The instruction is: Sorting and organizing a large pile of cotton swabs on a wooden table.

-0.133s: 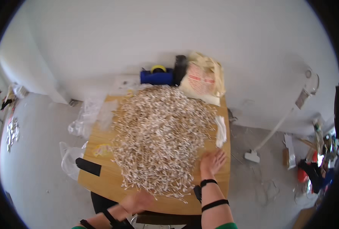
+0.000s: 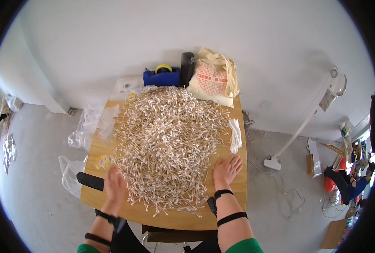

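A large heap of cotton swabs (image 2: 166,143) covers the middle of the wooden table (image 2: 132,214). My left hand (image 2: 115,185) is at the heap's left edge, slightly blurred, with fingers stretched out and nothing seen in them. Beside it is a flat black oblong object (image 2: 90,181), perhaps a phone or case. At the right of the heap my right hand (image 2: 228,169) lies flat on the wood, fingers extended, holding nothing. Just beyond its fingertips is a white folded cloth or glove (image 2: 235,135). Black straps circle both my forearms.
A blue tape dispenser (image 2: 161,77), a black bottle (image 2: 187,69) and a cream tote bag (image 2: 213,82) stand along the far edge. Yellow packaging (image 2: 105,162) and clear plastic bags (image 2: 84,128) are at the left. A white stick vacuum (image 2: 297,131) leans at the right; a person (image 2: 356,185) is beyond.
My left hand has moved from the table's front edge leftward and away from me, to beside the black object. My right hand stays flat on the table. The whole view has shifted slightly.
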The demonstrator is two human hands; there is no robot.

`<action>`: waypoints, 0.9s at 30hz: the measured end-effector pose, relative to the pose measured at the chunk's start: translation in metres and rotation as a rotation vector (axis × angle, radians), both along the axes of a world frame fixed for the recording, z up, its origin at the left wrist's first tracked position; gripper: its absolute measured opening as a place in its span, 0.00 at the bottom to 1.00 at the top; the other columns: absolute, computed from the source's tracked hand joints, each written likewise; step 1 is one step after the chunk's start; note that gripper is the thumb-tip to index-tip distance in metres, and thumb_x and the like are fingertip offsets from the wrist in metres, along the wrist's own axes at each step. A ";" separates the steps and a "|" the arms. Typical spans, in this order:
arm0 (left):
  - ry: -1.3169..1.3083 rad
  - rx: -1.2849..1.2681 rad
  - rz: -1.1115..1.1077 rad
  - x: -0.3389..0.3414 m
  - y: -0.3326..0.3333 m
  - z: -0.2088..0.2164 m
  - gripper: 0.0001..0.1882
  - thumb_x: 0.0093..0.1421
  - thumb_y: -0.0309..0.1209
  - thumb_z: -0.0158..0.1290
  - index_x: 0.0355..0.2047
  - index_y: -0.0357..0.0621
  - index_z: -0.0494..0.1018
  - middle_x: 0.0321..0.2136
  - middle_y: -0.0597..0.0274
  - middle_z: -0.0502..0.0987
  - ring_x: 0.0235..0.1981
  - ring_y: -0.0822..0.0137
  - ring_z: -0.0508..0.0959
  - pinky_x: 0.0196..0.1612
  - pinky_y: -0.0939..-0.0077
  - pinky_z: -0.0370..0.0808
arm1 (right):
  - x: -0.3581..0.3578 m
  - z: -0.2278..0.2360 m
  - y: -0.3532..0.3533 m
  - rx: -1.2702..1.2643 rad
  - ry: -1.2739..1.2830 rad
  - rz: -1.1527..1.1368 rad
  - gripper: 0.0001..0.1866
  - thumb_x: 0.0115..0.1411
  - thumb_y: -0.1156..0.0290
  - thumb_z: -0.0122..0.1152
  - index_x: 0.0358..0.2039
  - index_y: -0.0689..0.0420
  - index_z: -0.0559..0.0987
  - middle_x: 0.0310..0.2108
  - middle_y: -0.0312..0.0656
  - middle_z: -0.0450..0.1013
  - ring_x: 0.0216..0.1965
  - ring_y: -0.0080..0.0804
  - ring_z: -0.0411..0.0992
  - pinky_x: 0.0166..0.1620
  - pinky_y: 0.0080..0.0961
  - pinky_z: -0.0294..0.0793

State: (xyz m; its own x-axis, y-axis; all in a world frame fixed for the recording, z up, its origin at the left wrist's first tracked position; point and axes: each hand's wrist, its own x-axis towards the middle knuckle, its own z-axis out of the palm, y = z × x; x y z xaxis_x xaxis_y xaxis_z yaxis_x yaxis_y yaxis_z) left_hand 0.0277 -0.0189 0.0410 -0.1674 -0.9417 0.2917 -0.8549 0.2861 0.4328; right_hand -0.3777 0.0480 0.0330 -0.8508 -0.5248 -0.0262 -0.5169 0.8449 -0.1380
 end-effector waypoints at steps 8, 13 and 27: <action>-0.132 0.103 0.409 0.004 -0.069 -0.066 0.24 0.69 0.38 0.41 0.62 0.41 0.61 0.64 0.49 0.59 0.68 0.54 0.54 0.69 0.57 0.49 | 0.001 -0.003 0.001 -0.021 0.020 -0.001 0.36 0.66 0.53 0.41 0.66 0.65 0.55 0.69 0.53 0.48 0.71 0.50 0.40 0.71 0.45 0.35; -0.206 0.129 0.342 0.004 -0.068 -0.057 0.27 0.71 0.45 0.35 0.62 0.40 0.61 0.65 0.52 0.59 0.69 0.58 0.53 0.69 0.58 0.47 | 0.000 -0.009 0.003 -0.049 0.038 0.007 0.35 0.66 0.53 0.41 0.67 0.64 0.54 0.69 0.54 0.48 0.71 0.50 0.40 0.71 0.44 0.35; 0.053 0.042 -0.085 -0.018 -0.064 -0.050 0.22 0.69 0.36 0.40 0.60 0.40 0.64 0.62 0.50 0.63 0.64 0.50 0.61 0.66 0.60 0.58 | -0.006 -0.029 0.007 -0.262 0.111 0.278 0.27 0.65 0.62 0.46 0.62 0.61 0.63 0.63 0.49 0.60 0.67 0.44 0.53 0.69 0.41 0.49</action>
